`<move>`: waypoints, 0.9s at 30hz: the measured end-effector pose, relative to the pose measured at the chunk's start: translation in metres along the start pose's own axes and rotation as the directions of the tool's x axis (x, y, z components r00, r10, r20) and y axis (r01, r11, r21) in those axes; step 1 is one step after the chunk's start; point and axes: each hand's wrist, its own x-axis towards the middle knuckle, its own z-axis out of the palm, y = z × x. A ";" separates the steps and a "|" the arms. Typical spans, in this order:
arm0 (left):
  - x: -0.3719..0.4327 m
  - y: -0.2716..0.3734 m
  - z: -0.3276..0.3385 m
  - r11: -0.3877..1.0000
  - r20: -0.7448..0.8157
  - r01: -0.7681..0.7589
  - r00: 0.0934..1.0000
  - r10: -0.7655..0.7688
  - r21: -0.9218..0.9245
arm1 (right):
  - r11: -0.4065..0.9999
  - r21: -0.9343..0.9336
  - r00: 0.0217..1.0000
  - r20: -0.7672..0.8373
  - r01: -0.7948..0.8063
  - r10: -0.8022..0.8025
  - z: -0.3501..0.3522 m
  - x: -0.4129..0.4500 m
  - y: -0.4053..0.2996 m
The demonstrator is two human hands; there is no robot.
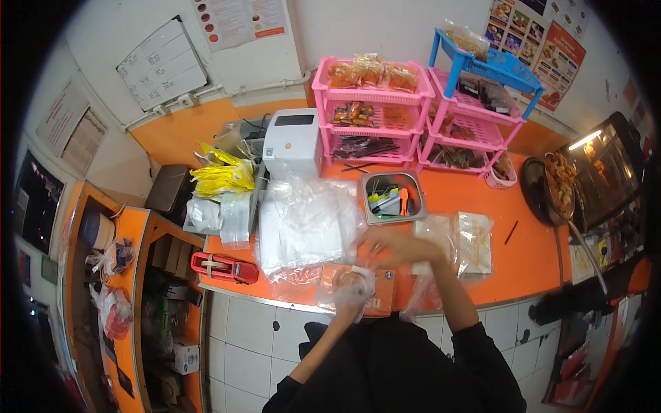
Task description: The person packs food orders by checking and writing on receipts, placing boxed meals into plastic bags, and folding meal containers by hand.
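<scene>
My left hand (351, 289) is low over an orange printed box (382, 293) at the counter's near edge, with clear thin plastic bunched around its fingers. My right hand (384, 245) hovers just above and to the right of it, blurred; whether it pinches any plastic cannot be told. A large pile of clear plastic bags (304, 222) lies left of my hands. Beyond my right hand stands a metal tray (395, 217) with markers and a cutter. To its right lie clear-wrapped packs of pale paper (474, 242).
A red tape dispenser (224, 268) sits at the left front edge. Behind are a white label printer (292, 144), yellow plastic bags (224, 175) and pink tiered racks (374, 95) with sachets. At right, a metal strainer of fried food (560, 186) has its handle reaching past the counter.
</scene>
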 end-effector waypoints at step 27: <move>0.029 -0.021 -0.061 0.735 0.338 0.268 0.939 -0.056 -0.623 | 0.684 0.683 0.756 -0.583 0.256 0.299 -0.038 -0.013 0.081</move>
